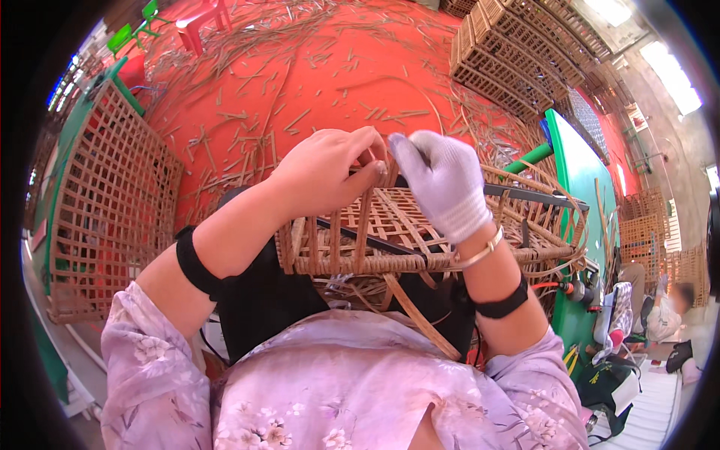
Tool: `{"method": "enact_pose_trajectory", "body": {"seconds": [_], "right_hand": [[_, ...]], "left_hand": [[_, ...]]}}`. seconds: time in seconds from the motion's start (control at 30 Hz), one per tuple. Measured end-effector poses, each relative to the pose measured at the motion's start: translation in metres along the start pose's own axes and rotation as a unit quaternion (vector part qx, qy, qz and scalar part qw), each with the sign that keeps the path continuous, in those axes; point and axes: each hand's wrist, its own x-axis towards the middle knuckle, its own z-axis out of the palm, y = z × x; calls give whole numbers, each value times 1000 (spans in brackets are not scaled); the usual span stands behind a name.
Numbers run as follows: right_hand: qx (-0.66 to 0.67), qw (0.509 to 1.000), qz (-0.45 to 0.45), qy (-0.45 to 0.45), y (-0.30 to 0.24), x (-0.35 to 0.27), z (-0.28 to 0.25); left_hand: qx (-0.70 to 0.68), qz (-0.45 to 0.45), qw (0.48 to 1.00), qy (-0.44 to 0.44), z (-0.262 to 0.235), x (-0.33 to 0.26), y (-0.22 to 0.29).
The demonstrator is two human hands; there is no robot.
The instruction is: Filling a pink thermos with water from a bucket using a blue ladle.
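Well, basket: it [424,264] lies across a seated person's lap, near rim toward the belly, far edge out beyond the hands; the lap seems to steady it so that both arms are free.

Left hand: bare [322,165], thumb and fingers bent until the tips nearly meet, seemingly pinching a strip [363,229] that stands up from the near rim; a fingertip grip looks suited to something so thin and bendy.

Right hand: gloved [446,176], loosely curled, tips just beside the left hand's; the glove probably spares the skin from rough edges. Whether it has hold of anything I cannot tell, its inner side being hidden.

Loose strip: it slants [420,316] from below the near rim toward the garment; its upper end is lost under the basket.

Dark band: it [532,196] runs to the basket's far right corner; the right hand covers part of the far edge.

Desk: green [581,172], past the basket's right end; the tools by its near edge are hard to make out.

Crates: stacked [517,56] beyond the desk's far corner, cut off above.

Far right: another person [664,319], too small and blurred to read.
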Motion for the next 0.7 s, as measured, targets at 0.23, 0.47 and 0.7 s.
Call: {"method": "enact_pose_trajectory", "body": {"seconds": [0.23, 0.47, 0.7], "right_hand": [[-101, 981, 49, -156, 17, 33, 13], [-63, 942, 92, -316, 38, 57, 21], [-84, 930, 44, -355, 37, 56, 21]], "left_hand": [[-29, 30, 997, 68, 4, 0, 4], [90, 74, 991, 68, 7, -2, 14], [141, 74, 984, 83, 16, 4, 22]]}}
